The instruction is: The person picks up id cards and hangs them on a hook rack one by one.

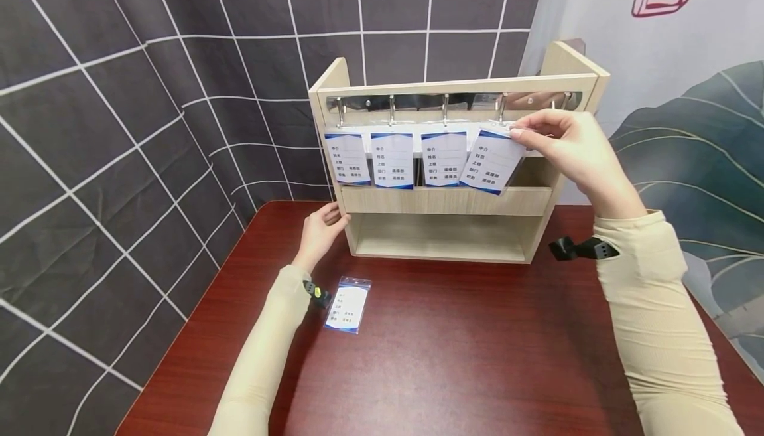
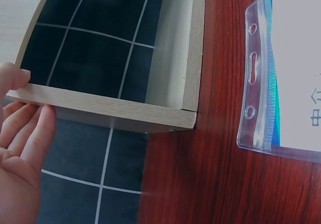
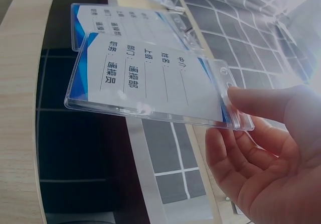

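My right hand [image 1: 581, 157] pinches a clear-sleeved name badge [image 1: 492, 160] by its top corner, thumb on one side and fingers on the other. The badge hangs tilted below a metal hook [image 1: 502, 107]. To its left, three similar badges, such as the nearest badge [image 1: 444, 159], hang from hooks on the wooden rack [image 1: 447, 201]. With thumb and fingers on either side of the panel, my left hand [image 2: 22, 138] holds the rack's left side near its lower part. Another badge [image 1: 347, 306] lies on the table by my left wrist.
The rack stands towards the back of a dark red table [image 1: 447, 350], with an open lower compartment [image 1: 438, 237]. A rightmost hook [image 1: 565, 101] sits just above my right hand. Behind and left hangs a dark cloth [image 1: 239, 71] with a white grid.
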Available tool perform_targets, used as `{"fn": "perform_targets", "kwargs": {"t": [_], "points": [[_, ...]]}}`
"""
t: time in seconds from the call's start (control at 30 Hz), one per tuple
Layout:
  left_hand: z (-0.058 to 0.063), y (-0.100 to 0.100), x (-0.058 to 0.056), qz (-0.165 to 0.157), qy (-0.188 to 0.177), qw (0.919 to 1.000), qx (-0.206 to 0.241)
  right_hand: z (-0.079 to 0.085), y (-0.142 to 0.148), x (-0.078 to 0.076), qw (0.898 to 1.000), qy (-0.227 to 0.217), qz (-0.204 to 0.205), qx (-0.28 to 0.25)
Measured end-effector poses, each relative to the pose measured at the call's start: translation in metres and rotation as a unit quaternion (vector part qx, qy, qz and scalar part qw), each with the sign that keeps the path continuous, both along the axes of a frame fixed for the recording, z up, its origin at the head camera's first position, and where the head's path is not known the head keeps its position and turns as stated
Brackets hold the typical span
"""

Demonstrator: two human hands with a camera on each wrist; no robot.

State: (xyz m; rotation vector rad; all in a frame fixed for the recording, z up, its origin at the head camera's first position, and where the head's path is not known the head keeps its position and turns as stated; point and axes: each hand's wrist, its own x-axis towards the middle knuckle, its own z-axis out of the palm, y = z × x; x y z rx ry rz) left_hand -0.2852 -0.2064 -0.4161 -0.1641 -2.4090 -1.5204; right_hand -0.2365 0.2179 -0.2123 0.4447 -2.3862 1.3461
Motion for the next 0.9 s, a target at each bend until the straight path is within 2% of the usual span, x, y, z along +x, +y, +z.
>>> {"fn": "perform_targets", "kwargs": {"t": [0.2, 0.5, 0.9], "points": [[-0.001, 0.000, 0.000, 0.001, 0.002, 1.0000, -0.001, -0.003, -0.002, -0.006, 1.000, 0.007, -0.014, 0.025], [-0.002, 0.000, -0.001, -0.003, 0.004, 1.0000, 0.007, -0.003, -0.009, -0.006, 0.997, 0.046, -0.042, 0.047], [-0.001, 0.001, 0.000, -0.004, 0.005, 0.9999, 0.010, -0.006, -0.010, -0.011, 0.995, 0.066, -0.059, 0.046]]}}
